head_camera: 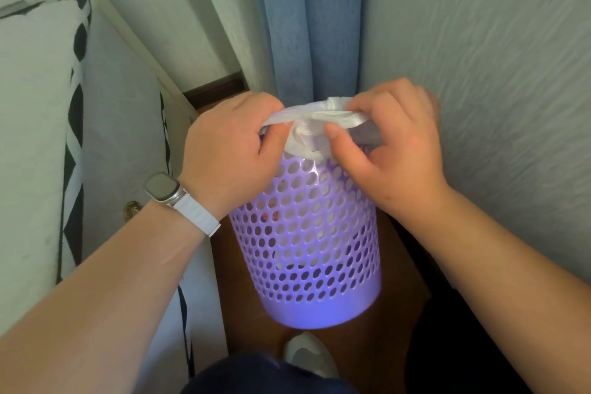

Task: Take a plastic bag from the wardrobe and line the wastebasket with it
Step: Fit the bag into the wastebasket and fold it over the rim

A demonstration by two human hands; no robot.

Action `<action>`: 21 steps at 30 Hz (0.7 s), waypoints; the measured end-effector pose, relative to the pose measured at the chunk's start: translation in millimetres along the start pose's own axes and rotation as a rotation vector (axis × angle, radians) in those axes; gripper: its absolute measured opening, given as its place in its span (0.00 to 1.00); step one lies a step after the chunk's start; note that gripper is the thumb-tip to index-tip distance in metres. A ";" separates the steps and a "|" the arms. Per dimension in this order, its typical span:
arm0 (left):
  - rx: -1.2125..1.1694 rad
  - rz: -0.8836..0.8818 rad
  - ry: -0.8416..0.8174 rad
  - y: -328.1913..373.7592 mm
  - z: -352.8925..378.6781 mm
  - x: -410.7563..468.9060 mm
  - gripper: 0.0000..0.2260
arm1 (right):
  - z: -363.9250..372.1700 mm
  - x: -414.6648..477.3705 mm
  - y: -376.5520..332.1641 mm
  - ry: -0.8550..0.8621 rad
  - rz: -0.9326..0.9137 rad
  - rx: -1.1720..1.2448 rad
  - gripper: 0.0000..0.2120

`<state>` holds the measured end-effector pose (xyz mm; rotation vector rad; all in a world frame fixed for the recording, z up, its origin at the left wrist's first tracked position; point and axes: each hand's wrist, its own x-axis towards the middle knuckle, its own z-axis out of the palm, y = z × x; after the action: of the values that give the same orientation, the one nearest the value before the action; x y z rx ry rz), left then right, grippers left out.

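A lilac perforated wastebasket (307, 243) stands on the brown floor, tilted toward me. A white plastic bag (319, 120) is bunched over its top rim, and part of it shows through the holes inside. My left hand (230, 150), with a white-strapped watch on the wrist, grips the bag's edge at the left of the rim. My right hand (390, 150) pinches the bag at the right of the rim, thumb on top. The rim itself is hidden under bag and fingers.
A bed with a white and black-patterned cover (41, 125) runs along the left. A blue curtain (307, 19) hangs behind the basket, and a textured wall (486, 73) stands close on the right. My shoe (307, 353) shows below the basket.
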<state>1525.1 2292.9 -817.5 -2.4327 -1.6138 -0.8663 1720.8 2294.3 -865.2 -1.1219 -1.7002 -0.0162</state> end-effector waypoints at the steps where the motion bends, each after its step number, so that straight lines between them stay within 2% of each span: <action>1: -0.001 -0.025 0.011 -0.9 0.3 0.3 0.09 | 0.9 -0.9 0.0 -0.007 0.003 0.042 0.15; 4: -0.025 -0.036 0.026 -0.3 0.0 0.5 0.10 | 3.5 -2.4 -0.5 -0.038 0.050 0.170 0.14; 7: -0.029 0.009 0.039 2.6 -1.8 -0.7 0.06 | 4.3 -0.9 0.3 -0.009 0.117 0.237 0.15; 11: -0.028 0.050 0.051 4.2 -3.9 -1.2 0.07 | 6.3 -0.8 1.1 0.025 0.199 0.288 0.20; 15: -0.049 0.049 0.043 4.5 -4.8 -1.6 0.07 | 4.7 -1.3 -1.9 0.001 0.205 0.208 0.11; 19: -0.094 0.058 0.016 4.9 -3.7 -2.3 0.08 | 1.7 3.0 0.4 -0.014 0.181 0.177 0.20; 21: -0.096 0.061 0.020 6.1 -3.2 -2.7 0.08 | 2.9 2.9 3.7 -0.050 0.139 0.176 0.21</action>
<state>1528.4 2286.8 -814.9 -2.5141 -1.5162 -0.9760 1721.1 2299.7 -866.1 -1.1127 -1.6294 0.2461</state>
